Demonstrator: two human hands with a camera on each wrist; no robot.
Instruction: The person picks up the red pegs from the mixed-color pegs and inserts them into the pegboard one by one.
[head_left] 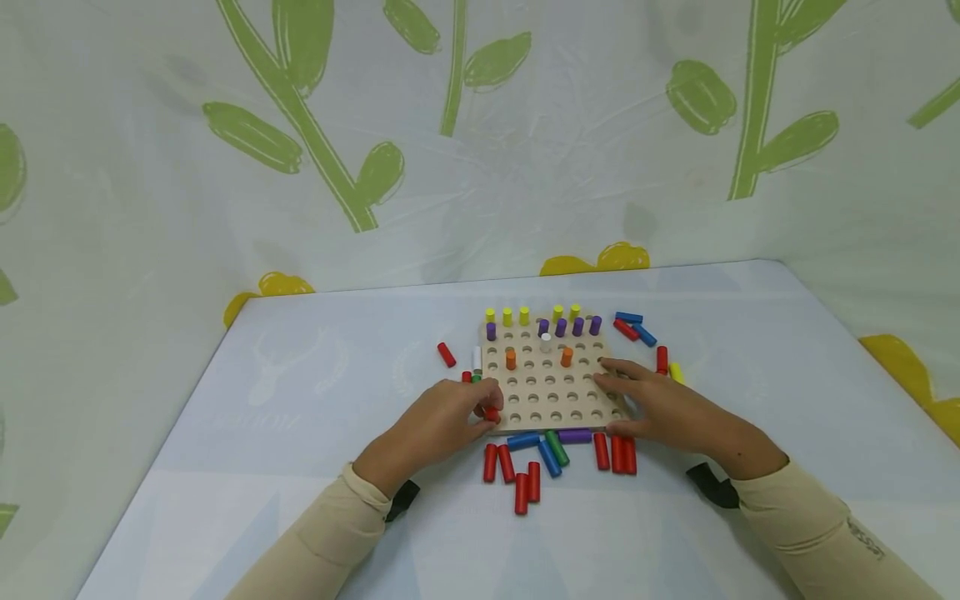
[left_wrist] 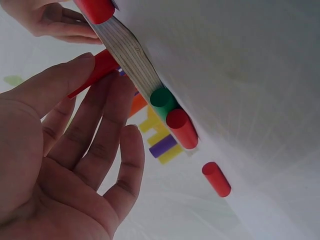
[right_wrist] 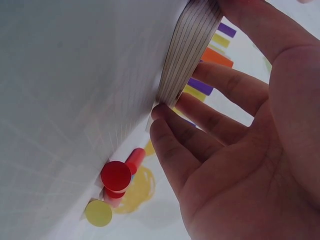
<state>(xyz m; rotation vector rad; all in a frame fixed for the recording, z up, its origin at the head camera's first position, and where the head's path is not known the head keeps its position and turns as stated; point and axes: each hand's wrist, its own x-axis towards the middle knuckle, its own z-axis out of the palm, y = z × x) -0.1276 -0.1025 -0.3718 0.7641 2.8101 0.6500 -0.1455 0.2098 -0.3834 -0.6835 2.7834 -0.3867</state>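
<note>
A wooden pegboard [head_left: 540,407] with rows of round holes lies on the table. Between thumb and fingertips my left hand [head_left: 450,417] pinches a red peg [head_left: 492,414], close over the front-left corner hole; the left wrist view shows this peg [left_wrist: 102,67] tilted. My right hand [head_left: 667,412] steadies the board's right side, its thumb at the front corner and its fingers spread along the edge. Yellow pegs [head_left: 524,316] stand along the back row, with purple pegs [head_left: 578,327] in front of them. One white peg [head_left: 546,342] and two orange pegs [head_left: 567,357] stand farther forward.
Loose red pegs [head_left: 521,493], blue pegs [head_left: 550,458], a green peg and a purple peg [head_left: 575,436] lie before the board. Blue and red pegs [head_left: 626,329] lie at its back right, a red peg [head_left: 446,354] at its left. A patterned cloth wall stands behind.
</note>
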